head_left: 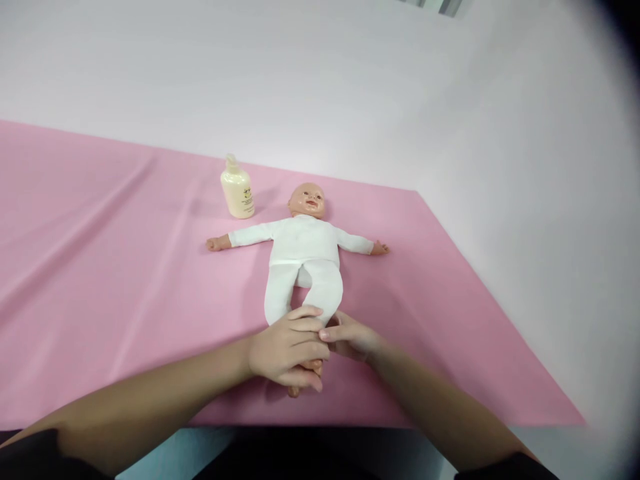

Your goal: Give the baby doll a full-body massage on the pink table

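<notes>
Beneath the left hand (290,348), which lay across them palm down, were the lower legs of a doll (305,241) in white clothing. The fingers of that hand bent over the legs and its thumb stretched along their near side, so it was wrapped on the doll, with the bare feet (294,392) showing past the thumb and between it and the fingers. Just beside it the right hand (356,339) met the legs from the other side, its thumb close against the left fingertips; its other fingers were partly hidden, and whether they gripped could not be told. Straight beyond both hands the doll lay on its back, head farthest from them, arms spread wide to either side. Farther out and to the left of the left hand, a cream-coloured pump bottle (238,193) with dark print stood upright, near the doll's head and apart from it. Under the hands and all around them spread the pink-covered tabletop (425,320), creased well to the left of the left hand. Nearer than the hands, bare forearms (170,393) ran back to black sleeves (35,457).
</notes>
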A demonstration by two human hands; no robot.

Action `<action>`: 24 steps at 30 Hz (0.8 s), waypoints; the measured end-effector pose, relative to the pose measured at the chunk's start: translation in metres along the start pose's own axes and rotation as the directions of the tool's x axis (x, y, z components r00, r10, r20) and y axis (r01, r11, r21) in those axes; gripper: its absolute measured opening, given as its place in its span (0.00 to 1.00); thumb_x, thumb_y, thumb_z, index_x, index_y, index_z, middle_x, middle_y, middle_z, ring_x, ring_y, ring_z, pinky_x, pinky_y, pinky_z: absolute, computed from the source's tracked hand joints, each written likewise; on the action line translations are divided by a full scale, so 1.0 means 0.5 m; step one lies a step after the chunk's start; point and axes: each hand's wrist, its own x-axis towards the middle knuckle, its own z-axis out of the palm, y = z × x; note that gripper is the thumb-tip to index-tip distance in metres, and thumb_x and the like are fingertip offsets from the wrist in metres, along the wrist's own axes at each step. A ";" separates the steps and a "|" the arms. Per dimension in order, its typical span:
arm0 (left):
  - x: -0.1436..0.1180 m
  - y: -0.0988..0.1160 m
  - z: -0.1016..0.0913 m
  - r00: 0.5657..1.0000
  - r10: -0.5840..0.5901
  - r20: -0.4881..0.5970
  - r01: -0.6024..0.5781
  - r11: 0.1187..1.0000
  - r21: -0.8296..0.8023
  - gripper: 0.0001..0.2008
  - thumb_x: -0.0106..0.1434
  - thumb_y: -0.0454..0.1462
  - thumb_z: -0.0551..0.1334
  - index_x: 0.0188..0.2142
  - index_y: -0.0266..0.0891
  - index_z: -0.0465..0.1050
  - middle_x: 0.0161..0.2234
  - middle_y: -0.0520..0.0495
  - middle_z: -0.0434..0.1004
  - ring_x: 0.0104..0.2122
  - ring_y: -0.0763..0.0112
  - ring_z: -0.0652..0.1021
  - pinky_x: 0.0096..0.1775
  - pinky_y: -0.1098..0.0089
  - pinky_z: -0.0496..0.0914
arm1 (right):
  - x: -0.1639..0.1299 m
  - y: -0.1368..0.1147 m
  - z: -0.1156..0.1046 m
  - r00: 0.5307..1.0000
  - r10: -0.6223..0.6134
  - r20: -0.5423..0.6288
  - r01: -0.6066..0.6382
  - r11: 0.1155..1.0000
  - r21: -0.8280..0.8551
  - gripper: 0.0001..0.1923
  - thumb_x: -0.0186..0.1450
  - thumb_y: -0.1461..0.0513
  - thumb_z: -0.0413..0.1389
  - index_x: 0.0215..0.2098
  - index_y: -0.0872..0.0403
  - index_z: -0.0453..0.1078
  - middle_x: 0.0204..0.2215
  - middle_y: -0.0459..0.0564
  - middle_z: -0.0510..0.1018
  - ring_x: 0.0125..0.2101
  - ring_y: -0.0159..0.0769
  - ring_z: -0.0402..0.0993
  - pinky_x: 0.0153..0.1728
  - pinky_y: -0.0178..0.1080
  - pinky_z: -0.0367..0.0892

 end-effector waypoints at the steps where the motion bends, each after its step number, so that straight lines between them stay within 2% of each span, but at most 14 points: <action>1: 0.002 0.001 0.000 1.000 -0.002 -0.014 0.002 1.000 0.000 0.10 0.53 0.44 0.66 0.34 0.43 0.76 0.32 0.44 0.77 0.38 0.59 0.75 0.57 0.56 0.55 | 0.000 0.000 0.000 1.000 0.003 -0.002 -0.003 1.000 -0.004 0.26 0.52 0.62 0.65 0.48 0.59 0.67 0.37 0.51 0.77 0.40 0.35 0.74 0.42 0.37 0.67; 4: 0.006 0.005 -0.001 0.999 -0.037 -0.012 0.037 0.999 -0.008 0.10 0.50 0.43 0.68 0.32 0.42 0.76 0.30 0.44 0.76 0.38 0.59 0.75 0.56 0.55 0.56 | -0.001 -0.001 0.000 1.000 -0.006 0.013 0.006 1.000 -0.015 0.28 0.51 0.62 0.66 0.49 0.58 0.67 0.39 0.52 0.76 0.42 0.35 0.74 0.43 0.38 0.67; 7: 0.005 0.004 0.002 0.999 -0.032 0.014 0.032 0.998 0.046 0.09 0.52 0.43 0.67 0.32 0.42 0.75 0.29 0.44 0.76 0.38 0.60 0.75 0.56 0.55 0.57 | 0.000 0.001 -0.002 0.999 -0.009 0.035 0.010 1.000 -0.029 0.29 0.51 0.61 0.66 0.49 0.58 0.67 0.39 0.52 0.76 0.42 0.35 0.73 0.43 0.38 0.67; 10: -0.001 -0.005 0.011 0.988 0.138 -0.066 -0.124 0.976 0.180 0.13 0.54 0.45 0.65 0.36 0.40 0.73 0.32 0.45 0.76 0.40 0.63 0.74 0.56 0.56 0.57 | 0.002 0.003 -0.004 0.999 -0.026 0.047 0.028 0.999 -0.025 0.30 0.49 0.59 0.67 0.48 0.60 0.67 0.37 0.51 0.76 0.39 0.34 0.74 0.41 0.36 0.68; 12: -0.003 -0.010 0.017 0.953 0.275 -0.130 -0.226 0.926 0.302 0.17 0.56 0.47 0.63 0.40 0.39 0.70 0.33 0.46 0.76 0.42 0.65 0.73 0.57 0.57 0.57 | 0.003 0.005 -0.005 0.997 -0.041 0.062 0.043 0.999 -0.021 0.30 0.48 0.58 0.68 0.47 0.60 0.67 0.35 0.51 0.76 0.37 0.33 0.74 0.38 0.35 0.68; 14: -0.002 -0.012 0.021 0.922 0.353 -0.158 -0.269 0.879 0.394 0.18 0.58 0.49 0.61 0.42 0.38 0.67 0.34 0.47 0.75 0.43 0.67 0.73 0.57 0.59 0.56 | 0.004 0.006 -0.005 0.996 -0.047 0.075 0.049 0.998 -0.026 0.29 0.50 0.58 0.67 0.47 0.60 0.67 0.35 0.51 0.76 0.36 0.33 0.74 0.38 0.35 0.68; 20: 0.004 -0.006 0.018 0.909 0.383 -0.163 -0.278 0.850 0.447 0.17 0.62 0.49 0.57 0.40 0.37 0.66 0.34 0.47 0.75 0.43 0.68 0.72 0.58 0.61 0.55 | 0.003 0.006 0.000 0.996 -0.078 0.051 0.081 0.995 -0.058 0.28 0.52 0.55 0.65 0.47 0.60 0.67 0.34 0.51 0.76 0.35 0.32 0.74 0.37 0.34 0.68; 24: -0.001 -0.010 0.018 0.919 0.368 -0.140 -0.284 0.866 0.412 0.13 0.67 0.43 0.49 0.40 0.38 0.66 0.33 0.48 0.75 0.43 0.69 0.71 0.58 0.61 0.54 | 0.005 0.008 -0.004 0.993 -0.090 0.076 0.098 0.988 -0.118 0.28 0.52 0.55 0.65 0.46 0.60 0.67 0.30 0.48 0.76 0.33 0.31 0.74 0.35 0.34 0.67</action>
